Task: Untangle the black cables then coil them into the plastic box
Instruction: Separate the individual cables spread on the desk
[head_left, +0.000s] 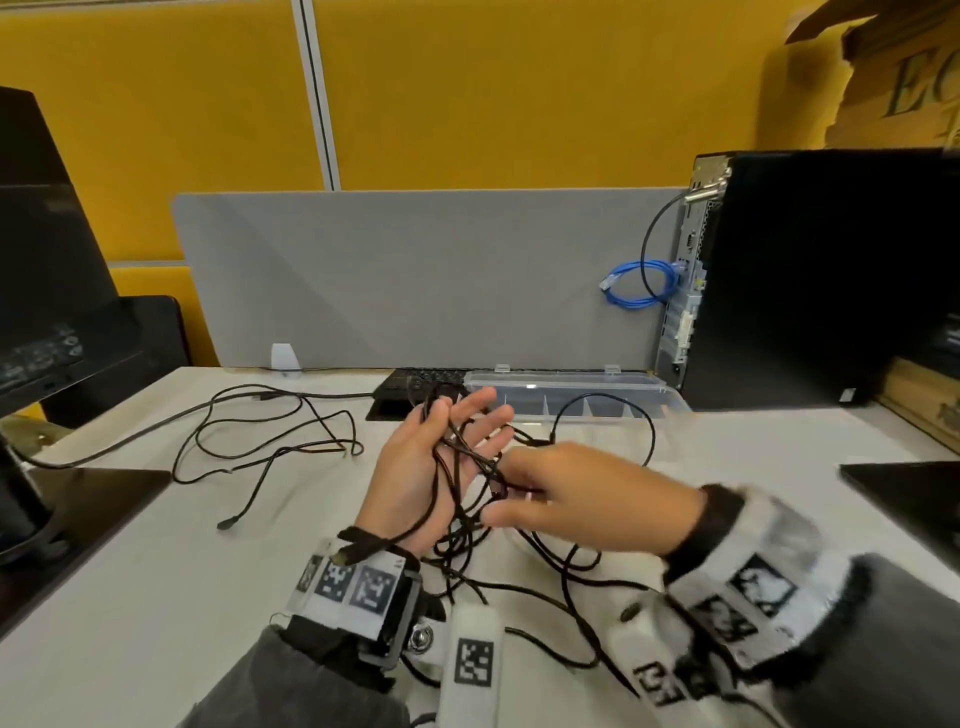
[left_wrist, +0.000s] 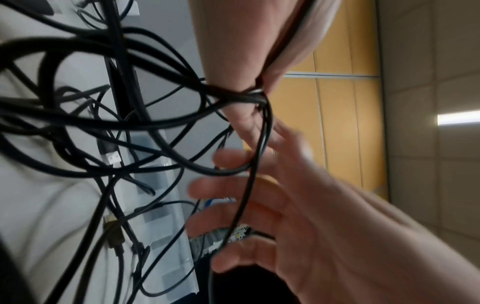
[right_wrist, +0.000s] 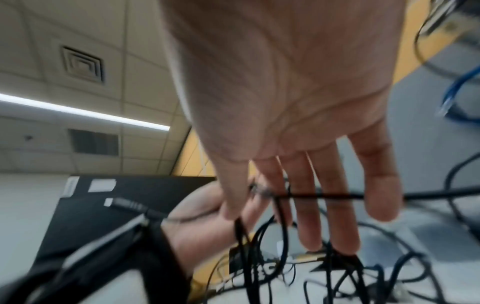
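Observation:
A tangle of black cables (head_left: 462, 525) hangs between both hands above the white desk (head_left: 156, 597) and trails down toward my body. My left hand (head_left: 415, 467) is held palm up with straight, spread fingers, and several strands lie across its palm. My right hand (head_left: 571, 493) reaches in from the right. In the left wrist view the right hand (left_wrist: 241, 51) pinches a bunch of strands (left_wrist: 249, 96) between thumb and finger, above the spread left hand (left_wrist: 298, 216). The clear plastic box (head_left: 571, 397) stands open behind the hands. A separate black cable (head_left: 270, 431) lies loose at the left.
A black keyboard (head_left: 415, 384) sits beside the box, against a grey divider (head_left: 415, 275). A black computer tower (head_left: 831, 275) with a blue cable (head_left: 639, 283) stands at the back right. At the left are a monitor (head_left: 47, 291) and its base (head_left: 78, 499).

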